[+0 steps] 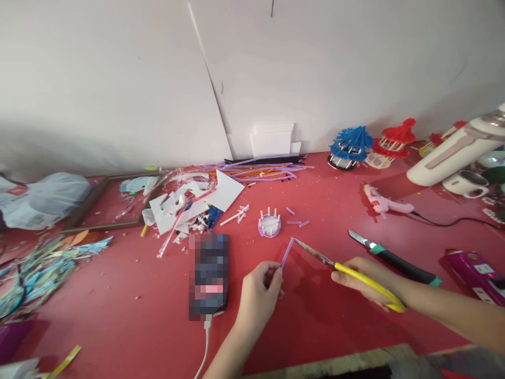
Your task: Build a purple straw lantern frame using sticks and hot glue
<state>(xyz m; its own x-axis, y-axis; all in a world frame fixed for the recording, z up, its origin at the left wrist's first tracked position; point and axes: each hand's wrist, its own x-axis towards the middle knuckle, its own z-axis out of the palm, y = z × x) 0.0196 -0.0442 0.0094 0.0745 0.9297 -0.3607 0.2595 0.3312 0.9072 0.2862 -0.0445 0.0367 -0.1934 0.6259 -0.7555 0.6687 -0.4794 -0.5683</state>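
Note:
My left hand (263, 287) pinches a short purple pipe cleaner (287, 252) between thumb and fingers. Its free end points up and away from me. In my right hand (363, 279) are yellow-handled scissors (347, 271), with the blade tips at the pipe cleaner's upper end. Whether the blades touch it I cannot tell. Just beyond stands a small round base (270, 225) with a purple rim and several upright wooden pegs. Beside it on the red table lie several cut purple pieces (294, 222).
A phone (211, 273) on a white cable lies left of my hands. Right are a utility knife (394, 258), a pink glue gun (384, 201), a mug (465, 183) and a white flask (453, 150). Paper scraps (189, 205), pipe cleaners (264, 169) and a blue-roofed model (351, 147) sit farther back.

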